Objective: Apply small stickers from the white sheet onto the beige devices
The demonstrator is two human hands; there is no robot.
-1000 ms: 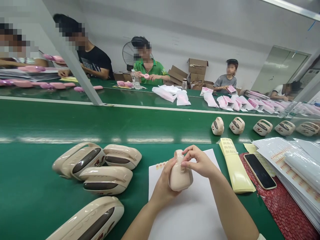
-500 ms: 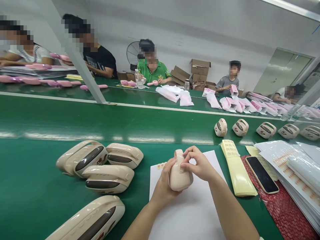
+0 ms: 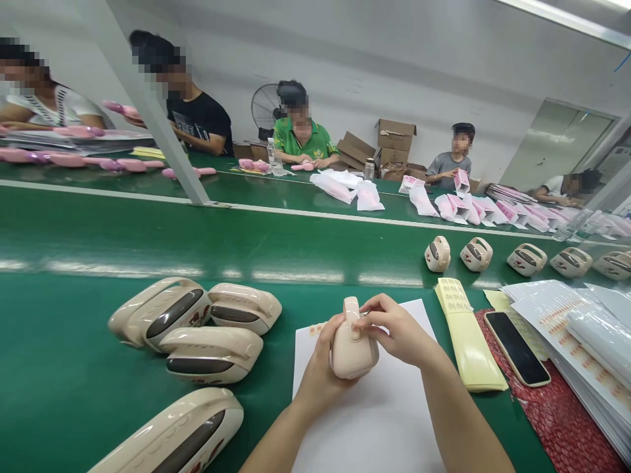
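Observation:
A glossy beige handled device (image 3: 353, 355) is held end-on over a white sheet of paper (image 3: 379, 420). My left hand (image 3: 320, 368) wraps its side from the left, fingers closed around the body. From the right, my right hand (image 3: 392, 328) grips near the base of its handle, bent fingertips on the round spot there. Whether a small piece lies under those fingertips is hidden. Small orange stickers (image 3: 315, 328) show at the sheet's upper left edge. Several similar beige devices (image 3: 211, 355), with dark side panels, lie on the green table to the left.
Right of the paper lie a yellow sticker strip (image 3: 468, 341), a phone (image 3: 517, 348) on red bubble wrap (image 3: 576, 420), and stacked sheets (image 3: 566, 309). More beige devices (image 3: 526, 260) line the green surface behind. Several people sit across, among pink items and white pouches (image 3: 369, 196).
My right hand's fingertips have shifted slightly left and up around the handle base. The left hand keeps its hold on the device. Across the table, a person's hands have moved closer together.

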